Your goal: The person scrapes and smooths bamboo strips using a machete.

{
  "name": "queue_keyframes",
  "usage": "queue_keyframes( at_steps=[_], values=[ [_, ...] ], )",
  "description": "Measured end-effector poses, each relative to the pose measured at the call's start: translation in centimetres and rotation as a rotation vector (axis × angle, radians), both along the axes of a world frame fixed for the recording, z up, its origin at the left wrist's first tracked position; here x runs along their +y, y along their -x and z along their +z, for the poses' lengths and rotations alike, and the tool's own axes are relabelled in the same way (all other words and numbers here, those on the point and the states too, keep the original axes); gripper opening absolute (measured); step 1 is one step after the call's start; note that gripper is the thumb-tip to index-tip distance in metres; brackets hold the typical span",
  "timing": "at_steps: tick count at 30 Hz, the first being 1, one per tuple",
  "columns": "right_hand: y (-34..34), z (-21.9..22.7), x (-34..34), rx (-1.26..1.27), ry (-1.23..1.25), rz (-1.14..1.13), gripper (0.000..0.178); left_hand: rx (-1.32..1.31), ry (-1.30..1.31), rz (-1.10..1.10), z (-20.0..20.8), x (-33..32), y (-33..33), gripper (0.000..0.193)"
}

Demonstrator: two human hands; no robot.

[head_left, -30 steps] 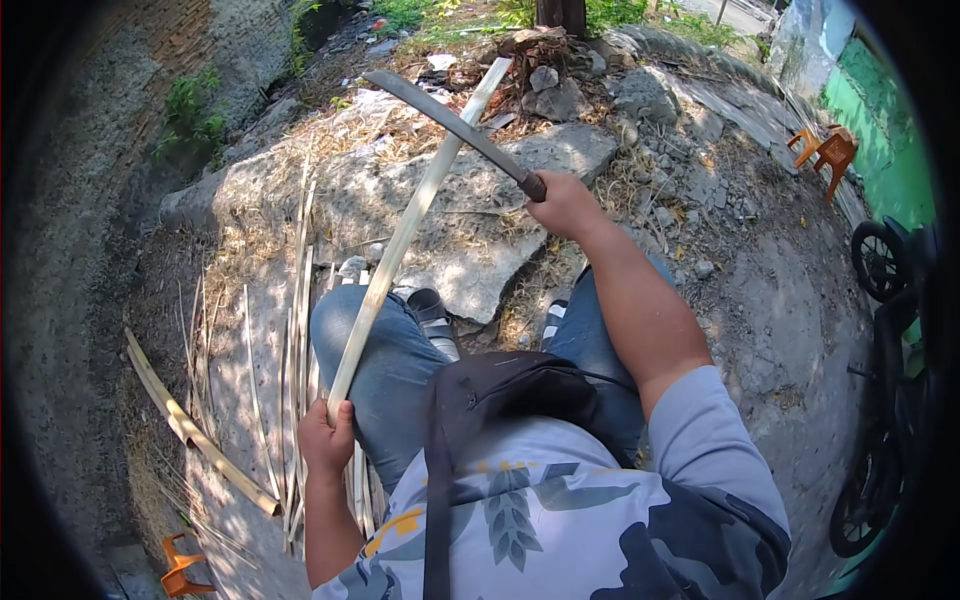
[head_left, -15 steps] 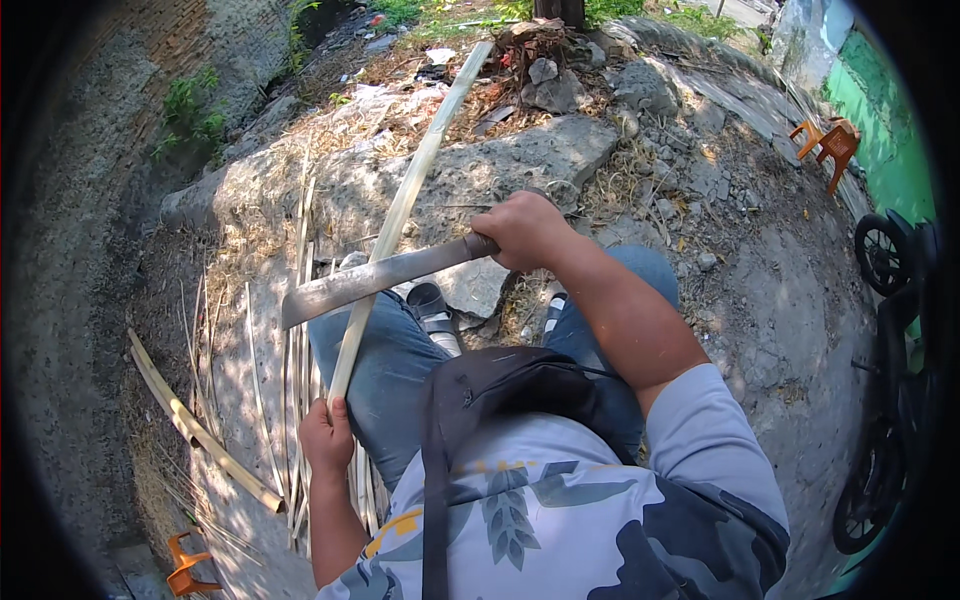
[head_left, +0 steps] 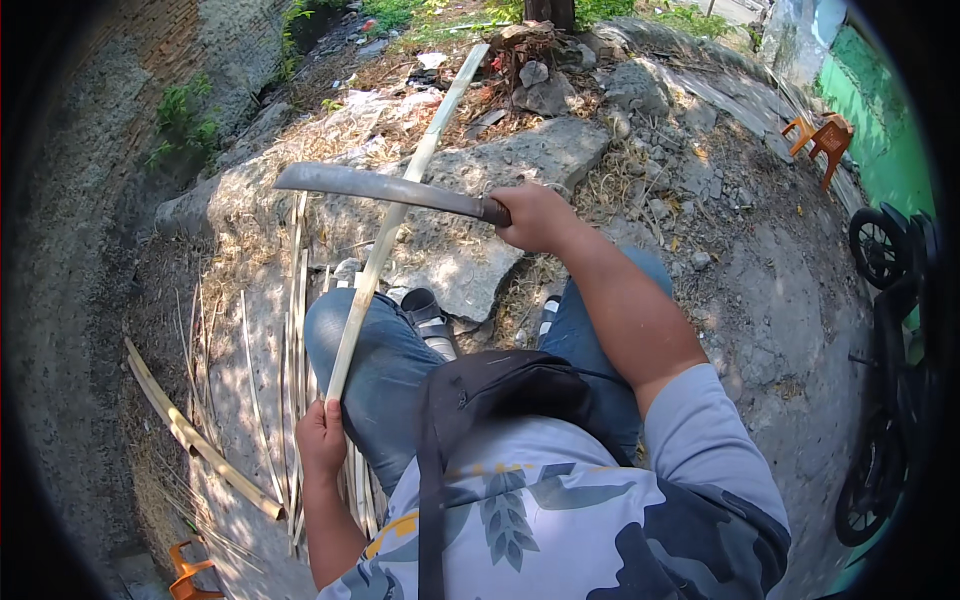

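Observation:
A long pale bamboo strip (head_left: 415,165) slants up and away from my left hand (head_left: 321,440), whose fingers are closed round its near end beside my left knee. The strip's far end reaches toward the rubble ahead. My right hand (head_left: 536,217) grips the dark handle of a machete (head_left: 385,186). Its broad, worn blade points left and crosses the strip above its middle; whether the edge touches the strip I cannot tell. On the ground to my left lie several thin bamboo strips (head_left: 297,330) and a wider split bamboo piece (head_left: 200,440).
A broken concrete slab (head_left: 470,280) and loose stones (head_left: 545,90) lie ahead of my feet. Orange plastic chairs (head_left: 830,145) stand far right by a green wall (head_left: 880,130). A black motorcycle (head_left: 885,380) is at the right. Another orange chair (head_left: 188,575) shows at lower left.
The machete has moved up and away along the strip, its blade tip swinging upward. My right hand has shifted slightly right, while my left hand stays nearly in place on the strip.

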State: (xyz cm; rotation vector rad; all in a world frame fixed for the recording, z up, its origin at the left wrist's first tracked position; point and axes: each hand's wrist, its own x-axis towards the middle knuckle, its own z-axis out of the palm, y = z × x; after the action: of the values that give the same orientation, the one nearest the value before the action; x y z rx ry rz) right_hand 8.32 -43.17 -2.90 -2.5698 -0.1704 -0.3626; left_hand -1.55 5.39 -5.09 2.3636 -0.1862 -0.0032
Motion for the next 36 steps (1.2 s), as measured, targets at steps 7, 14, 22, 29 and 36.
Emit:
queue_keyframes(
  at_steps=[7,14,22,29,36],
  values=[
    [0.6,1.2,4.0,-0.035,0.428,0.359,0.015,0.081,-0.012,-0.034,0.6,1.2,-0.9,0.048],
    [-1.0,0.7,-4.4,0.109,-0.400,-0.339,0.024,0.049,0.044,-0.099,-0.5,0.9,-1.2,0.044],
    [0.2,1.2,-2.5,0.074,-0.108,-0.218,0.025,0.127,0.085,-0.094,0.5,0.7,-1.3,0.045],
    [0.4,0.8,2.7,-0.108,0.379,0.303,0.015,0.115,-0.069,-0.085,1.8,0.6,-1.7,0.047],
    [-1.0,1.1,-3.7,0.031,0.156,-0.163,0.023,0.035,0.094,-0.130,-0.3,0.9,-1.9,0.047]
  ],
)
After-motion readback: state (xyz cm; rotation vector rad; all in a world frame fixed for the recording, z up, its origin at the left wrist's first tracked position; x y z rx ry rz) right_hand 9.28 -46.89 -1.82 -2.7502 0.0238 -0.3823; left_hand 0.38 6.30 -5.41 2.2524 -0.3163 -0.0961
